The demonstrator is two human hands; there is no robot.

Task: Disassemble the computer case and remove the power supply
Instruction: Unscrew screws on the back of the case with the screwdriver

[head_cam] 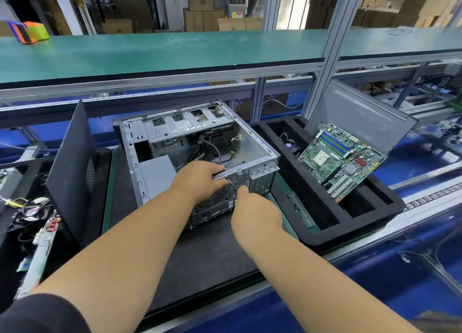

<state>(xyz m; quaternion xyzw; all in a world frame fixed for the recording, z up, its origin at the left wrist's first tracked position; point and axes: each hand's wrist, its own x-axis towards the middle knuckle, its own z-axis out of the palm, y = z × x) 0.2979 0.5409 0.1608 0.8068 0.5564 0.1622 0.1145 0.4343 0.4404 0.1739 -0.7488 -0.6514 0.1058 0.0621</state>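
Metal case rim [260, 161] gripped by left hand [200, 176].

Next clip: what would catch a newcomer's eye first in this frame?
The opened computer case lies on its side at the centre, stripped of its board, with the grey power supply still inside. Both hands meet at its near edge: the left hand grips the frame, and the right hand holds a thin tool there. To the right, a green motherboard leans in a black foam tray.
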